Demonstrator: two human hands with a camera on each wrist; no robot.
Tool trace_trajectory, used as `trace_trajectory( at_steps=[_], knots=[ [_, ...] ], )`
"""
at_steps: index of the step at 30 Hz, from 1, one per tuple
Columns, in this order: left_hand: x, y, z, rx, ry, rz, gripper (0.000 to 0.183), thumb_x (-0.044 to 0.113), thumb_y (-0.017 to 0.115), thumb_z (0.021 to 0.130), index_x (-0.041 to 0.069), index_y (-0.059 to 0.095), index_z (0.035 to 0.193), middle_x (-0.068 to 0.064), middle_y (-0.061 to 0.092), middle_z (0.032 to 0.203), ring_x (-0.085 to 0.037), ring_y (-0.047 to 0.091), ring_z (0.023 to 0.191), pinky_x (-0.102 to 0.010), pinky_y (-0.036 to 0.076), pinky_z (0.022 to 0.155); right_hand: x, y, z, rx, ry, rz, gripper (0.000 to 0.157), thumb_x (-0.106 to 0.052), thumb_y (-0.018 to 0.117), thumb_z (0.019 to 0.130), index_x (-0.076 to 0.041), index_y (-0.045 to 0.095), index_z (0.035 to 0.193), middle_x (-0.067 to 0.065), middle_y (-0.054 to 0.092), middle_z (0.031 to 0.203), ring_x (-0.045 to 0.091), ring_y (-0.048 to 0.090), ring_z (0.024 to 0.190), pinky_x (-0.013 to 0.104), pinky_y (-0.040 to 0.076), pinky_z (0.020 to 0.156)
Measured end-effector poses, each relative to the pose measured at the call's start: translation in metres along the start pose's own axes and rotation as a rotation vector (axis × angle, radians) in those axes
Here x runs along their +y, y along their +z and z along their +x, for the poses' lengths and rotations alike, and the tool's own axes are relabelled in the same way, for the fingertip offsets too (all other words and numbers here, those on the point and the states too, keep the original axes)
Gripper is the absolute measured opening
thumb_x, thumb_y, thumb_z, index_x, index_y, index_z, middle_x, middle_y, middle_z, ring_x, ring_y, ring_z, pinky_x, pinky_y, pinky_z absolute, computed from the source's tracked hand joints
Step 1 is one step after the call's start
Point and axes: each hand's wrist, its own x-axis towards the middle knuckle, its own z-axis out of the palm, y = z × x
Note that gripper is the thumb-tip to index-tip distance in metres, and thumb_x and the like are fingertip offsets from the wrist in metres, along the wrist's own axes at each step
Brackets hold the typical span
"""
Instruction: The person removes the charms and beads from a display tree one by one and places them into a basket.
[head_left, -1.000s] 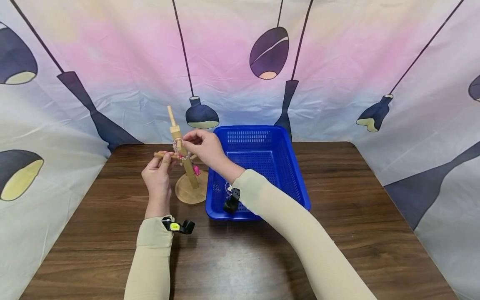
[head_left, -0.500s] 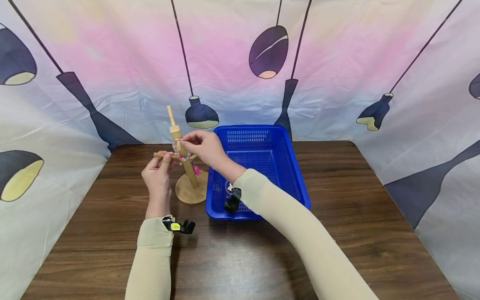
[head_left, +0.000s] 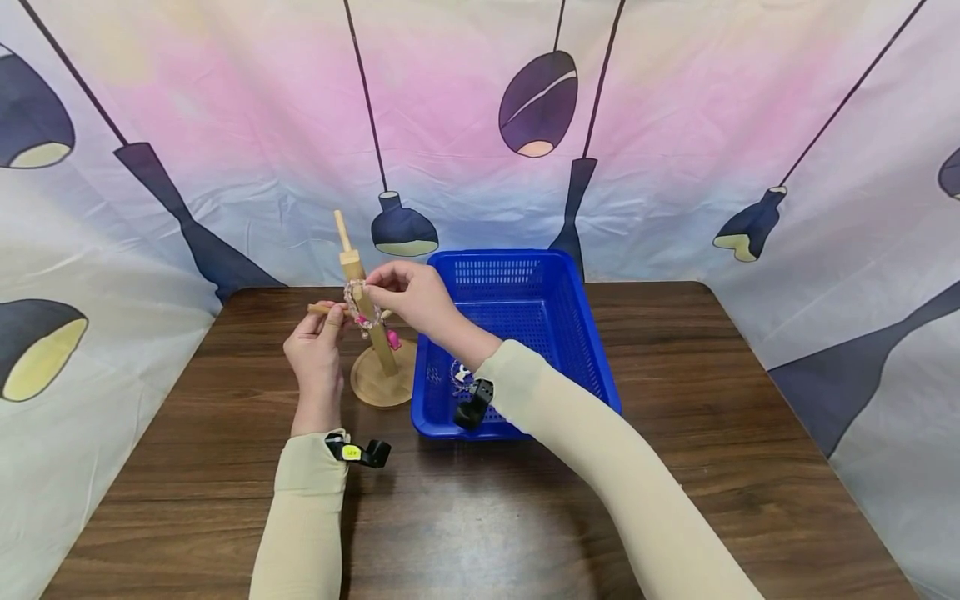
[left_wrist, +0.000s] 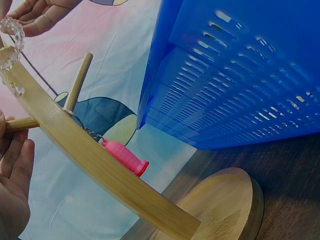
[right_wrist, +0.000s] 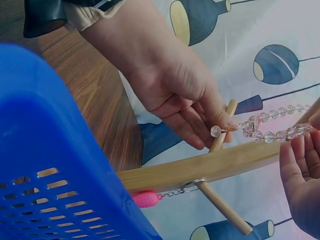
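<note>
Tabletop [head_left: 465, 533] of dark woodgrain bears a slotted blue plastic basket [head_left: 517, 323] and a round-based wooden stand [left_wrist: 95, 160]. The left hand [head_left: 315, 358], reaching forward, pinches one dowel peg [head_left: 319, 309]; the right hand [head_left: 416, 296], forearm slanting across the basket, pinches a clear-beaded bracelet [right_wrist: 280, 135] beside the stand. A pink keychain [left_wrist: 122, 156] hangs from another peg [right_wrist: 227, 210].

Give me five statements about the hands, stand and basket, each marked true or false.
1. The left hand pinches a wooden peg of the stand. True.
2. The stand lies on its side. False: it is upright.
3. The right hand holds clear beads. True.
4. The basket stands on the table. True.
5. The pink charm lies in the basket. False: it hangs from a different peg.
</note>
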Motion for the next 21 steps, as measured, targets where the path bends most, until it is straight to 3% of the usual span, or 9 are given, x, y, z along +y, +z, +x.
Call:
trace_trajectory(
  at_steps=[9,16,21],
  knots=[
    [0.000,0.000,-0.001,0.000,0.014,0.021,0.002,-0.003,0.070,0.086,-0.005,0.070,0.085,-0.003,0.075,0.073,-0.010,0.072,0.069,-0.019,0.062,0.064,-0.006,-0.004,-0.007,-0.021,-0.020,0.035,0.015,-0.011,0.069,0.093,0.001,0.071,0.101,0.019,0.072,0.104,0.003,0.064,0.075,0.014,0.055,0.065],
    [0.000,0.000,0.000,-0.003,0.005,0.023,0.014,-0.005,0.067,0.088,0.005,0.072,0.079,-0.002,0.075,0.073,-0.009,0.072,0.069,-0.018,0.061,0.063,-0.009,-0.006,-0.011,-0.041,-0.037,0.052,0.013,-0.009,0.068,0.093,0.002,0.071,0.100,0.020,0.072,0.104,-0.001,0.063,0.075,0.014,0.055,0.066],
    [0.000,0.000,-0.001,-0.010,0.011,0.011,0.014,-0.006,0.067,0.088,0.005,0.072,0.080,-0.002,0.074,0.073,-0.009,0.072,0.068,-0.017,0.061,0.064,-0.013,-0.008,-0.014,-0.054,-0.047,0.051,0.013,-0.008,0.068,0.093,0.002,0.070,0.100,0.020,0.071,0.103,-0.001,0.061,0.074,0.013,0.054,0.065]
  ],
)
